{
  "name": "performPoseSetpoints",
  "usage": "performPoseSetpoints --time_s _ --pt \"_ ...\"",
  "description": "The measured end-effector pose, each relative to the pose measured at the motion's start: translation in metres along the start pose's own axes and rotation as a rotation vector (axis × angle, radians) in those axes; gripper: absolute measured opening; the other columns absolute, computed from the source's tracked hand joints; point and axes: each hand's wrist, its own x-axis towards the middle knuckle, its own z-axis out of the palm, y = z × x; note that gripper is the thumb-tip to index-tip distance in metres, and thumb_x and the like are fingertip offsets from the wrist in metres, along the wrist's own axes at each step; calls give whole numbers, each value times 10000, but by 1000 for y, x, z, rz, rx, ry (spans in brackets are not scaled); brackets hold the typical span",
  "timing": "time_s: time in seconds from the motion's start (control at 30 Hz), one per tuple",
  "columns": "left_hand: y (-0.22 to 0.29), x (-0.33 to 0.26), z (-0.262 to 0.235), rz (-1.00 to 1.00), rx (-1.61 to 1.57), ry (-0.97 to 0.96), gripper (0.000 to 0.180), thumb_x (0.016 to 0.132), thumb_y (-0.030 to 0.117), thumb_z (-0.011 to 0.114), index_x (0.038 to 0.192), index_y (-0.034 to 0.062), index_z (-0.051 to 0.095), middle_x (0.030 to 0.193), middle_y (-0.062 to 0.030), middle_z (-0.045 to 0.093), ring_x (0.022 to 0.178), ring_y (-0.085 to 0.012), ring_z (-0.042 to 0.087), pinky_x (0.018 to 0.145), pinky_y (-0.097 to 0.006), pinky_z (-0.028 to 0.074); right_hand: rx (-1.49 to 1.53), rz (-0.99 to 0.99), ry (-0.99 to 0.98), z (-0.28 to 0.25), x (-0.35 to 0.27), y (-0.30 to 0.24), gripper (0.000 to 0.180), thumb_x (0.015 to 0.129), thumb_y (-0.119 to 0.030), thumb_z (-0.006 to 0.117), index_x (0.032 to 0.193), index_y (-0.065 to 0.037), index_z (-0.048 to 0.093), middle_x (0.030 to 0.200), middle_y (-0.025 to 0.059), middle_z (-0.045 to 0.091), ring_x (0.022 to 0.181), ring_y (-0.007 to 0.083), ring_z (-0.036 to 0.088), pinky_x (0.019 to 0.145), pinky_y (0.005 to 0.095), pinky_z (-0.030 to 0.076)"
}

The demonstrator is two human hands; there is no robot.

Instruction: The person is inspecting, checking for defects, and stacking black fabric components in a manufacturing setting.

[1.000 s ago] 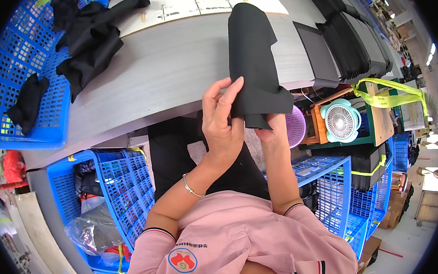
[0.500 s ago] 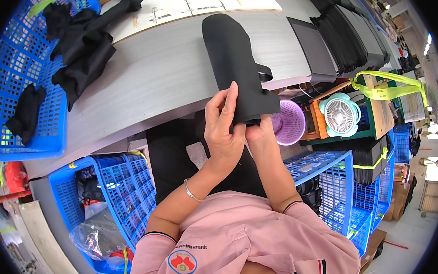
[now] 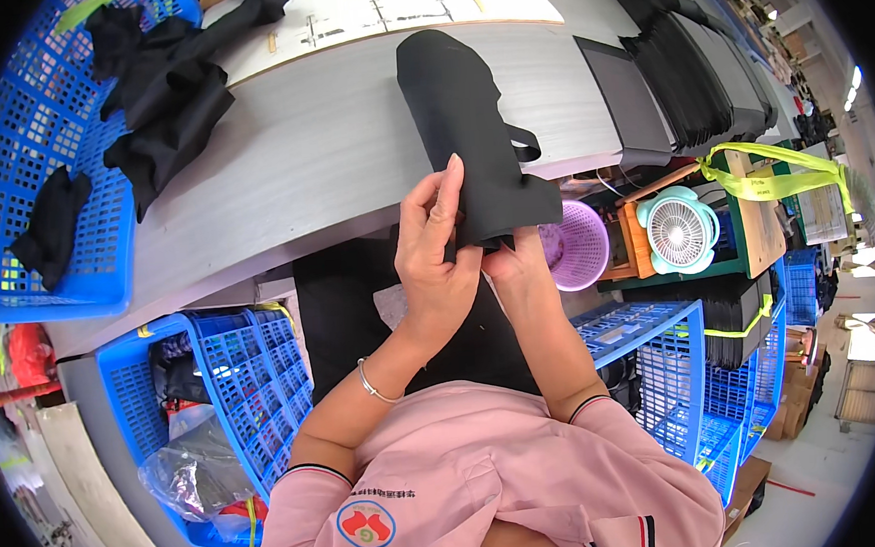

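A long black fabric piece (image 3: 458, 122), rounded at its far end, lies partly over the grey table and reaches past its near edge toward me. A small black strap loop (image 3: 525, 144) stands out from its right side, and a flap hangs below that. My left hand (image 3: 430, 222) grips the piece's near left edge, thumb underneath and index finger stretched along the fabric. My right hand (image 3: 517, 264) holds the near end from below; most of its fingers are hidden under or inside the fabric. A silver bracelet (image 3: 367, 380) circles my left wrist.
Black fabric pieces (image 3: 172, 109) spill from a blue basket (image 3: 29, 148) at the far left. Stacked black panels (image 3: 681, 78) lie at the right of the grey table (image 3: 299, 142). Below stand a purple basket (image 3: 584, 244), a small fan (image 3: 678, 234) and blue crates (image 3: 248, 370).
Both hands and the near end of the fabric piece have shifted slightly left. The left hand has moved a little apart from the right; both keep hold of the piece.
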Motion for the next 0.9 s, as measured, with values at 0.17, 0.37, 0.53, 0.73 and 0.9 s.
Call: performPoseSetpoints --time_s 0.17,0.37,0.53,0.73,0.9 --pt "0 2 -2 5 11 -24 845 627 -210 517 1412 103 533 1207 -86 521 857 -159 547 726 -249 500 -33 -14 90 -1 2 0 311 895 -204 667 1150 -39 598 1039 107 650 841 226 669 668 349 589" --pt "-4 -1 -6 17 -27 -48 845 667 -200 517 1457 97 466 1281 -112 503 867 -158 552 682 -242 498 61 185 -302 -10 16 -2 288 913 -201 642 1142 -34 595 1024 112 644 845 225 669 669 359 592" --pt "-13 -4 -15 16 -92 -74 804 728 -209 500 1483 51 406 1348 -111 454 962 -134 549 718 -229 507 -224 -82 -19 -15 27 6 364 876 -239 685 1170 -40 604 1075 112 658 921 232 678 764 360 605" --pt "-23 -10 -16 -37 -108 -11 783 749 -206 491 1488 34 392 1348 -102 457 993 -128 547 717 -225 502 -189 -71 -30 -18 38 17 353 911 -221 648 1200 -28 587 1095 117 647 939 231 672 786 367 602" --pt "-27 -12 -17 -51 -82 39 790 753 -182 515 1495 53 385 1346 -128 486 972 -148 568 675 -233 496 -196 -92 98 -13 38 25 363 929 -223 628 1230 -29 563 1121 123 631 949 241 664 801 380 600"
